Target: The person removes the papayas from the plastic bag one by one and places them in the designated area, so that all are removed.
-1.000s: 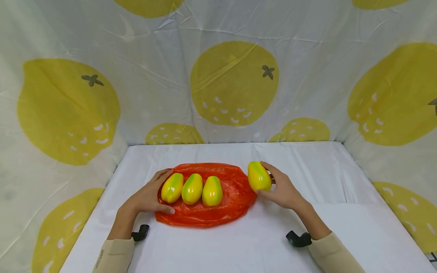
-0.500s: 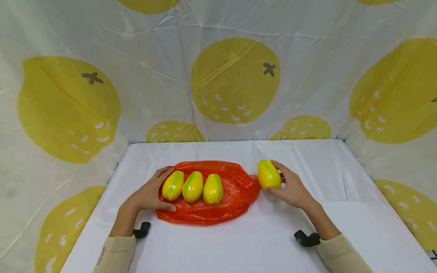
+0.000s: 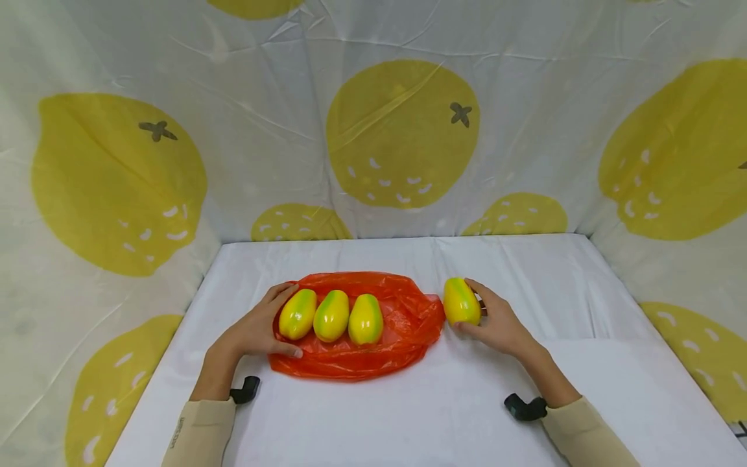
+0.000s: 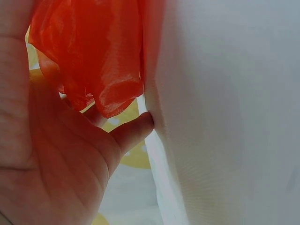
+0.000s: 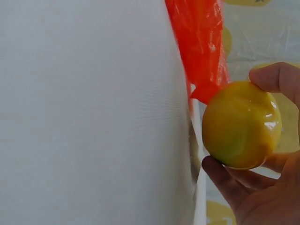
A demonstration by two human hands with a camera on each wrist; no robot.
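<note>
A red plastic bag (image 3: 403,312) lies spread on the white-covered table. In it, three glossy yellow-green papayas, the left (image 3: 297,314), middle (image 3: 331,316) and right one (image 3: 366,320), stand side by side. My left hand (image 3: 253,329) holds the bag's left end, thumb over the front and fingers at the back. In the left wrist view red plastic (image 4: 101,51) shows between thumb and fingers; the papayas are hidden there. My right hand (image 3: 496,324) grips another papaya (image 3: 460,301) just right of the bag. I cannot tell whether this papaya touches the table.
White cloth (image 3: 385,415) covers the table, with wrinkles toward the back. A curtain with lemon prints (image 3: 403,133) stands behind and on both sides. Black wrist cameras (image 3: 525,407) sit below both hands.
My right hand has carried its papaya rightward off the bag's right end, then lowered it slightly. The left hand stays at the bag's left end. The view has tilted slightly.
</note>
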